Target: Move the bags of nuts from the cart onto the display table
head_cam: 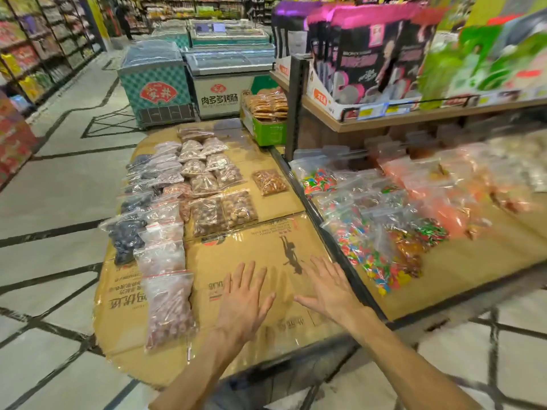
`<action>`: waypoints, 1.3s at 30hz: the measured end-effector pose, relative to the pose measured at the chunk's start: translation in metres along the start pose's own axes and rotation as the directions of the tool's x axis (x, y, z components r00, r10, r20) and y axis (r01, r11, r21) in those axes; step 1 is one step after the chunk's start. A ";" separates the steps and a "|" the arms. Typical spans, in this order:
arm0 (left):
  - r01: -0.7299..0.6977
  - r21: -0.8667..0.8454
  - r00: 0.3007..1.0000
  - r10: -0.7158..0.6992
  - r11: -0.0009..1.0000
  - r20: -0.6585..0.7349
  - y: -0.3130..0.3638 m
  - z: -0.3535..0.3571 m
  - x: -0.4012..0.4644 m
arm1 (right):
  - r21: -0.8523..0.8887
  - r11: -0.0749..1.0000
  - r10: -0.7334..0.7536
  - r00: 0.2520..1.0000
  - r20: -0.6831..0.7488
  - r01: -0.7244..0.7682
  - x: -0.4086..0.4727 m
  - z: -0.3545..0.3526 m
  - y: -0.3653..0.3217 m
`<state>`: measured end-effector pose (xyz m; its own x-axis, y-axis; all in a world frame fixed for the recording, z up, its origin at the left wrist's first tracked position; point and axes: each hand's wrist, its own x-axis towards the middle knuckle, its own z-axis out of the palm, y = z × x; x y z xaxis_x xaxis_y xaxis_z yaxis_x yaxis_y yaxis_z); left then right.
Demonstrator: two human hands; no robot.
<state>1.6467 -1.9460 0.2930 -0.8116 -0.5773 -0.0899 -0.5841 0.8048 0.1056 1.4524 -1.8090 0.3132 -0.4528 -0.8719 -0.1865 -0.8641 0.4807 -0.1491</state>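
Observation:
A display table [266, 250] covered in flattened cardboard fills the middle of the view. Clear bags of nuts lie on it in rows: round brown nuts [222, 211], pale nuts [168, 306] near the front left, dark ones [127, 235] at the left edge, and one bag of peanuts [269, 182] lying alone. My left hand [244, 300] and my right hand [328, 288] hover flat over the bare cardboard at the front, fingers spread, holding nothing. No cart is in view.
To the right, a lower shelf [444, 270] holds bags of colourful candy [367, 250]. Above it, a wooden shelf [384, 116] carries boxed goods. Chest freezers [157, 84] stand behind the table. A green crate of snacks [268, 131] sits at the far corner. Tiled aisle floor lies left.

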 end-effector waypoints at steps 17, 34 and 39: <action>-0.555 -0.009 0.831 0.555 0.832 0.044 0.348 0.004 -0.055 | 0.176 0.814 0.577 0.807 -0.125 -0.554 -0.329 0.005 0.234; -0.812 -0.086 0.570 0.817 0.577 0.087 0.823 0.043 -0.035 | 0.263 0.527 0.850 0.499 -0.172 -0.808 -0.583 -0.016 0.584; -0.860 -0.084 0.499 0.864 0.503 0.070 0.935 0.062 -0.007 | 0.311 0.437 0.900 0.411 -0.147 -0.844 -0.617 -0.017 0.678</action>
<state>1.1072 -1.1812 0.3312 -0.9086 0.4170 -0.0233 0.4029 0.8899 0.2138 1.1424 -0.9466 0.3440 -0.9959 0.0600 -0.0680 0.0731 0.9750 -0.2097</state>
